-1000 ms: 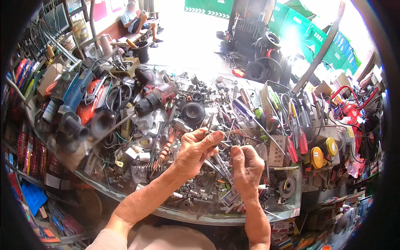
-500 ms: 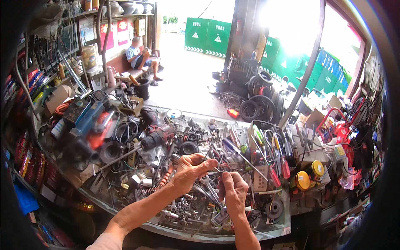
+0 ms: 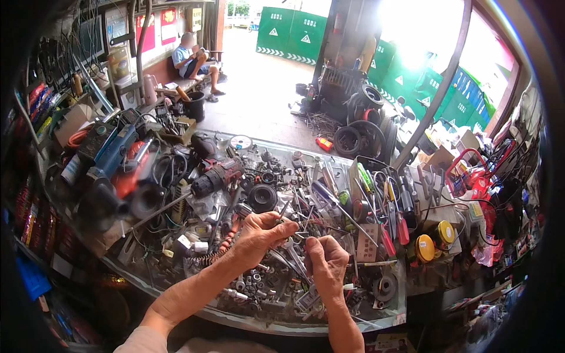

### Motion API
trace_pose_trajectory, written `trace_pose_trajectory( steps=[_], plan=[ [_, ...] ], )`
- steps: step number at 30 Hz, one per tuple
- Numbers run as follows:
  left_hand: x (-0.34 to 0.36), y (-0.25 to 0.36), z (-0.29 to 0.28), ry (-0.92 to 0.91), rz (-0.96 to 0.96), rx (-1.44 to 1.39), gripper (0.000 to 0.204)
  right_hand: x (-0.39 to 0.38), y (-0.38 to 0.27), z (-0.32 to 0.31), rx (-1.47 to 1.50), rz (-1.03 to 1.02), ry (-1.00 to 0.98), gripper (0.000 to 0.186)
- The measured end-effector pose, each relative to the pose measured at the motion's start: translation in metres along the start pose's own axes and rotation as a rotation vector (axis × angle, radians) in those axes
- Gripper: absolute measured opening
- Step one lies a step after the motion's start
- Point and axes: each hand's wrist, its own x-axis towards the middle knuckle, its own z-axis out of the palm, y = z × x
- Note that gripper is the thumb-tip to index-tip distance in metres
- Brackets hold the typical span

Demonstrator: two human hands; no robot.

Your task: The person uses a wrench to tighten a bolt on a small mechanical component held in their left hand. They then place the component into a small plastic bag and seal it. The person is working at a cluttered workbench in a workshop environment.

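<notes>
Metal parts cover the glass counter (image 3: pixel 376 320), and both hands work just above them, near its front edge. The left hand (image 3: pixel 259 235) pinches a thin metal rod (image 3: pixel 283 213) between thumb and fingers. This rod sticks out from the fingertips and points up and a little to the right, away from the person; its long axis is nearly upright. The right hand (image 3: pixel 325 263) is curled closed just beside it, but what it grips I cannot tell.
</notes>
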Motion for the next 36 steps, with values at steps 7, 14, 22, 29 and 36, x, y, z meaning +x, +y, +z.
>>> trace_pose_trajectory(
  steps=[7, 14, 22, 29, 36],
  plan=[
    [-0.001, 0.003, -0.001, -0.034, -0.004, -0.023, 0.016, -0.001, -0.007, 0.001, 0.064, 0.04, -0.036, 0.031],
    [-0.012, 0.002, -0.012, 0.002, 0.027, 0.032, 0.02, -0.001, 0.003, 0.004, -0.02, -0.02, -0.106, 0.028],
    [-0.019, 0.011, -0.016, -0.002, -0.005, 0.15, 0.023, -0.009, -0.006, 0.009, 0.006, 0.063, -0.15, 0.03],
    [0.014, 0.002, -0.005, -0.114, -0.024, 0.069, 0.024, -0.007, -0.008, 0.006, 0.034, 0.003, 0.019, 0.034],
    [0.034, 0.016, 0.003, -0.276, -0.019, 0.115, 0.016, -0.002, -0.002, 0.004, 0.033, -0.05, 0.086, 0.034]
  ],
)
